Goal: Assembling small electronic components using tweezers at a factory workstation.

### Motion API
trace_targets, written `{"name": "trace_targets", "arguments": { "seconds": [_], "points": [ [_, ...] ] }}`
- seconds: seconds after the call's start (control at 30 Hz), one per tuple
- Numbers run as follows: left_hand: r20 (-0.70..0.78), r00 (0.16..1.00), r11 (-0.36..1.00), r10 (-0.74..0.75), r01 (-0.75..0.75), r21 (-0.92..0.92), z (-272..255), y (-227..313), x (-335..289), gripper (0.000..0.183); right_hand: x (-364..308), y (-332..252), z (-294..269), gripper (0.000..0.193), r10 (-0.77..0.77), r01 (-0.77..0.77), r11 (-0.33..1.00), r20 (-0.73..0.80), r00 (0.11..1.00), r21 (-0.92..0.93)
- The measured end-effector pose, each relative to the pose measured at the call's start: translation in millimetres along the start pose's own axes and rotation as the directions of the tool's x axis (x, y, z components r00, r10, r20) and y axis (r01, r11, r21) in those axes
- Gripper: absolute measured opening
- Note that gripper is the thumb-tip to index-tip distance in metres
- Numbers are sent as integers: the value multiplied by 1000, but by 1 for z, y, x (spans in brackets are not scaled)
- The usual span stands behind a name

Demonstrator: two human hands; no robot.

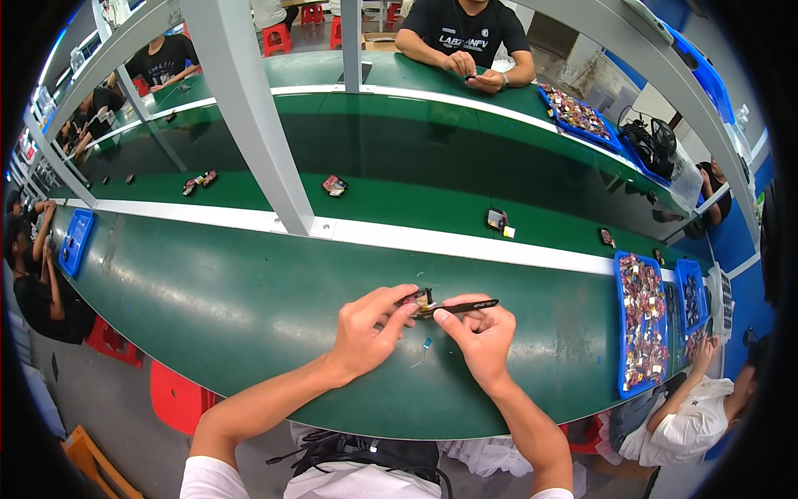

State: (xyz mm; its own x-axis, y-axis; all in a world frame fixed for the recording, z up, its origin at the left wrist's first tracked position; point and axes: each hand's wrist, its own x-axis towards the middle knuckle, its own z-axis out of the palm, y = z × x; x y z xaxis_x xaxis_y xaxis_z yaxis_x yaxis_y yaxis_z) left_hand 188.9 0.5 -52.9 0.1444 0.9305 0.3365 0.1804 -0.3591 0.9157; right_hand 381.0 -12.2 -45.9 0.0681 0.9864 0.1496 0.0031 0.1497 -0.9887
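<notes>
My left hand (pixel 366 331) pinches a small black-cased electronic module (pixel 424 296), with some reddish and yellow parts showing, just above the green worktable. In my right hand (pixel 484 339) is a pair of black tweezers (pixel 475 306), held between thumb and fingers. The tweezers point left, and their tips meet the module near my left fingertips; exactly what they touch is too small to tell. Below the hands, a tiny blue component (pixel 427 343) with thin leads lies on the table.
A long blue tray (pixel 621 333) heaped with small modules stands at right, beside a smaller blue tray (pixel 703 291). Past a white rail (pixel 399 241), a green conveyor belt (pixel 399 200) carries scattered modules. A grey post (pixel 249 125) rises ahead. Co-workers sit opposite and at both sides.
</notes>
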Motion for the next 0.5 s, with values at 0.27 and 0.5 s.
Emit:
{"name": "trace_targets", "arguments": {
  "seconds": [0.27, 0.5],
  "points": [
    [20, 992, 988, 121, -122, 97, -1, -2, 0, 25, 7, -7, -5, 17, 341, -352, 919, 88, 936, 177],
    [22, 970, 949, 244, -243, 200, 0, -1, 1, 25, 6, -8, -5, 16, 326, -336, 919, 80, 942, 205]
  ]
}}
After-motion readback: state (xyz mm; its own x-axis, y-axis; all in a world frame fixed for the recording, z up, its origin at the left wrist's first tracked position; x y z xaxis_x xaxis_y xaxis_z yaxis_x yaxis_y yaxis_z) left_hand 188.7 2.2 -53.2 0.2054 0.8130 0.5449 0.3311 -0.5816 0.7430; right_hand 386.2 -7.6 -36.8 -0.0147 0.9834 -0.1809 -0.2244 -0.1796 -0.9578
